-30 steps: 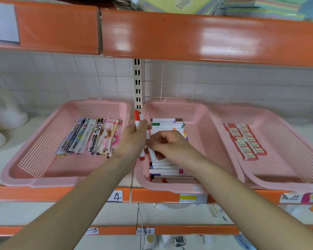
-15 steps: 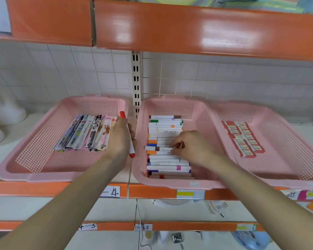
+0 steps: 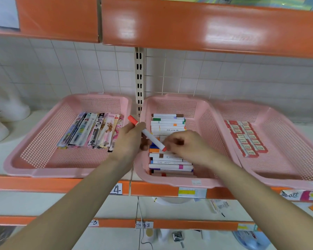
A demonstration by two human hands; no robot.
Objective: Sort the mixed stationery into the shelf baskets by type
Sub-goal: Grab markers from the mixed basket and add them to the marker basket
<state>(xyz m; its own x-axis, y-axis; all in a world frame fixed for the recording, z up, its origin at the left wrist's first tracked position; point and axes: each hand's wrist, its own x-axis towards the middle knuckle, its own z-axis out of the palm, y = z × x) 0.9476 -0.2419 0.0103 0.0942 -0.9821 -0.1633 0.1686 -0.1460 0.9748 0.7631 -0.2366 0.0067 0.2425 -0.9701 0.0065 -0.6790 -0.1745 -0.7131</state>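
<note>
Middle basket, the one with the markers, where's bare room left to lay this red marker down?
In the middle basket, bare mesh runs along its right wall beside the marker stack, and a strip at the back wall. The left side is crowded: markers fill it front to back. The left hand holds the red marker above them; the right hand rests on the stack.

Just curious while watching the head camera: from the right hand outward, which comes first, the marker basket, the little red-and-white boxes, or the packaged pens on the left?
1. Marker basket: right hand is over it, middle.
2. Red-and-white boxes: right basket.
3. Packaged pens: left basket, beyond the left hand.
</note>
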